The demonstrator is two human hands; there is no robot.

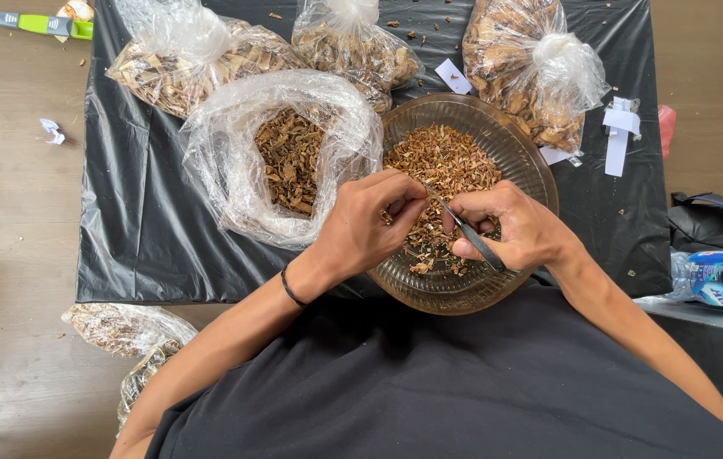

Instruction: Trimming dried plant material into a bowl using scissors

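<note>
A brown glass bowl (525,151) holding chopped dried brown bits sits on a black plastic sheet (132,221). Over the bowl, my right hand (519,228) grips a pair of dark scissors (463,231), blades pointing up-left. My left hand (366,223), with a black band at the wrist, pinches a small dried piece right at the scissor tips. Just left of the bowl lies an open clear plastic bag (234,161) of dried brown pieces.
Three tied clear bags of dried material lie at the back: left (187,59), middle (353,47), right (531,68). White paper scraps (618,132) lie at the right, a plastic bottle (722,279) at the far right, more bags (128,327) on the wooden floor, a green tool (34,23) top left.
</note>
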